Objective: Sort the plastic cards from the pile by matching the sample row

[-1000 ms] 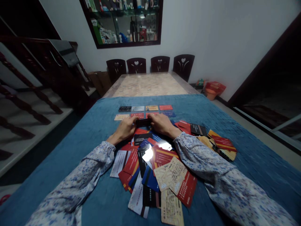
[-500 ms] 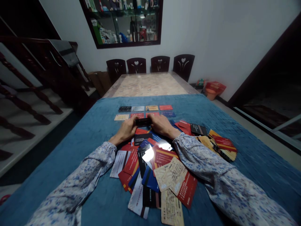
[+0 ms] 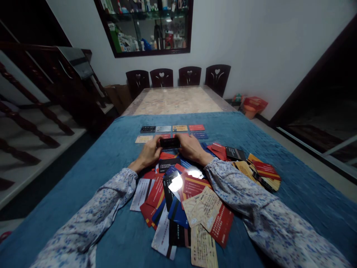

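Observation:
A black card is held between both hands, just above the heap. My left hand is closed on its left end, thumb and fingers gripping the edge. On the other end, my right hand pinches it the same way. Beneath and nearer to me lies a loose heap of red, blue, black, white and beige cards, with a red card near its middle and a beige card at the front. Two rows of cards lie beyond my hands, among them a black card and a yellow card. My fingers partly cover the nearer row.
A blue cloth covers the near part of the table; the bare stone-like tabletop lies beyond. More cards, including a red card, spread right of my right forearm. Dark chairs stand at the far end.
The black card in my hands has tipped, so more of its flat face shows now. Both hands stay almost in place; the heap and the rows look unchanged.

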`<state>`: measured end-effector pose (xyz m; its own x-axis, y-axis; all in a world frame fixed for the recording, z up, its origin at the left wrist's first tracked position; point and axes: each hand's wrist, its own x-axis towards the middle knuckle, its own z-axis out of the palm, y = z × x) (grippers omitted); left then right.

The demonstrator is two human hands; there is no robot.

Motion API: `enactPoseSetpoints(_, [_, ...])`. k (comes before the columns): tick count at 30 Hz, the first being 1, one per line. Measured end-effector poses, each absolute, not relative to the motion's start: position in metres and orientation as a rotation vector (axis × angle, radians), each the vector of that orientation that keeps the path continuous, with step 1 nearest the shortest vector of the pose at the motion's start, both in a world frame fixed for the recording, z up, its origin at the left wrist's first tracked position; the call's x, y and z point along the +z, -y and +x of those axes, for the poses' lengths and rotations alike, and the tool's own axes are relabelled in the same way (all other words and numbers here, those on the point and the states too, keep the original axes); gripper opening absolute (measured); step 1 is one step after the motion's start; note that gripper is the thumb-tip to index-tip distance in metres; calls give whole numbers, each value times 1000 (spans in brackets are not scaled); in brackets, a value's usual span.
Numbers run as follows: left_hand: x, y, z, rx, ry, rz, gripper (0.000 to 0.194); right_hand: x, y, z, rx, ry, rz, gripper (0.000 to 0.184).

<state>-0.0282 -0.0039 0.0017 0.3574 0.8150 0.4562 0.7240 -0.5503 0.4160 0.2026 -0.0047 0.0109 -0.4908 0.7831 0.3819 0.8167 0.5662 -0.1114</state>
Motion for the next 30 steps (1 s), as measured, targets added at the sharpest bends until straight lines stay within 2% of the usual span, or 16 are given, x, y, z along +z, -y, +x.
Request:
enactPoseSetpoints(22, [-10,-1,-32,1114,-1338,2569,56,12,3,200,-176,2335,-1364,36])
enactPoseSetpoints(30, [-13,-3,-33,1101,-1370,2666,57,14,5,201,-105,2351,-1362,41])
